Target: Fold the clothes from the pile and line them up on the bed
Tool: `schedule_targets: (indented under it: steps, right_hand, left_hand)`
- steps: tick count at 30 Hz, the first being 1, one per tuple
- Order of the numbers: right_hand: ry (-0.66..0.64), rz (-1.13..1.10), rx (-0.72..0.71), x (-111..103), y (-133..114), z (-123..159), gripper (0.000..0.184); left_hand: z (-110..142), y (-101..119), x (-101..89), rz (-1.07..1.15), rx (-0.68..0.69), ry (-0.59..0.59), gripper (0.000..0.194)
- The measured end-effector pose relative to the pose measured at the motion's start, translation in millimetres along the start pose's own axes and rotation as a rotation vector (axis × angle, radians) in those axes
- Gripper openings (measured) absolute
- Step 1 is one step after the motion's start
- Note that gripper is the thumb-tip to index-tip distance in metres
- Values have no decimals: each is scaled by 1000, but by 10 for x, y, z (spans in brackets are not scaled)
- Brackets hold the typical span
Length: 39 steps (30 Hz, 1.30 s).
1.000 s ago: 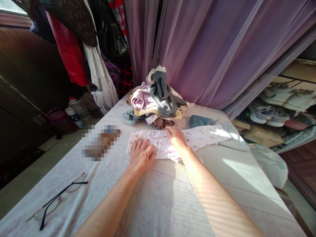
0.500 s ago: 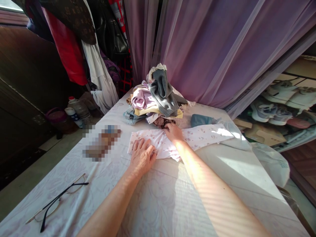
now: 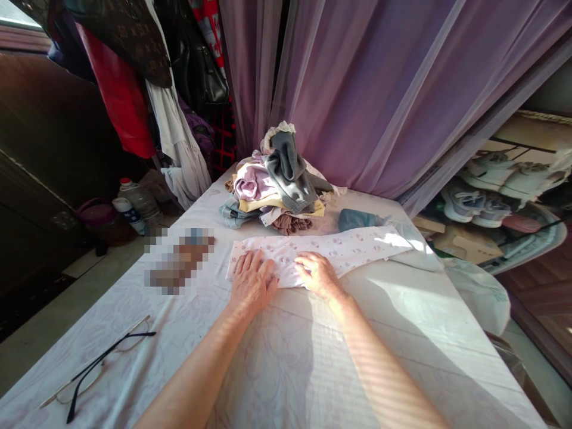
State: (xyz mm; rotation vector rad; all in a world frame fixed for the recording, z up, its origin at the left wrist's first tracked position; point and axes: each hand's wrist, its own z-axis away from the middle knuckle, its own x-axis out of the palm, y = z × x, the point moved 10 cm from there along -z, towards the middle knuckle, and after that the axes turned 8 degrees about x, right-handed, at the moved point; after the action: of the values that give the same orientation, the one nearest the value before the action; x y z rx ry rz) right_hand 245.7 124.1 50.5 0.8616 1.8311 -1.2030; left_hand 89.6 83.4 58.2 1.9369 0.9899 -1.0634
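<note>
A long white garment with a small pink print (image 3: 339,250) lies folded flat on the table, and both my hands rest on its near edge. My left hand (image 3: 252,283) lies spread on the garment's left end. My right hand (image 3: 317,275) sits on the near edge a little to the right, fingers lightly curved, gripping nothing. Behind the garment stands a heap of folded and crumpled clothes (image 3: 272,190), topped by a grey knit piece (image 3: 289,173). A blue cloth (image 3: 357,220) lies to the right of the heap.
The table has a pale patterned cover (image 3: 286,369). Eyeglasses (image 3: 100,363) lie at its front left, and a pixelated object (image 3: 179,265) lies left of the garment. Purple curtains (image 3: 357,89) hang behind. Bottles stand on the floor at left; shoes sit on a shelf at right.
My right hand has moved from the garment's far edge near the heap to its near edge. The garment now lies flatter and straighter. My left hand has barely moved.
</note>
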Motion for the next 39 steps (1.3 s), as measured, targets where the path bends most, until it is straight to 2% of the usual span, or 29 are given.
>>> schedule_targets:
  steps: [5, 8, 12, 15, 17, 21, 26, 30, 32, 34, 37, 39]
  right_hand:
    - [158, 3, -114, -113, -115, 491, 22]
    - [162, 11, -133, -110, -150, 638, 20]
    - [154, 0, -118, -104, -125, 635, 21]
    - [180, -13, -100, -102, -89, 605, 17]
    - [189, -1, -92, -89, -71, 601, 17]
    - [205, 20, -101, -95, -70, 620, 19]
    - [196, -12, -106, -107, -86, 651, 22]
    - [193, 7, -122, -80, -83, 737, 28]
    - [200, 30, -158, -70, -101, 798, 29]
    - [197, 47, -180, -59, -120, 841, 31]
    - [180, 36, -181, -53, -150, 863, 36]
    - [191, 10, -182, -75, -160, 873, 36]
  left_hand:
    - [-16, -42, -16, 20, 22, 24, 27]
    - [-128, -98, -1, 61, 26, -18, 23]
    - [-439, -135, 39, 151, 82, -80, 33]
    - [-648, -191, 267, 234, 138, -234, 34]
    - [-726, -302, 412, 231, 135, -289, 35]
    - [-741, -507, 591, 185, 95, -316, 43]
    - [-656, -483, 675, 34, 93, -409, 48]
    - [-632, -484, 699, -62, 23, -499, 62]
    - [-629, -458, 679, -83, -10, -509, 63]
    - [-632, -355, 617, -99, -9, -457, 60]
    - [-594, -6, 558, -56, 119, -363, 52]
    - [-523, 233, 596, 4, 222, -367, 50]
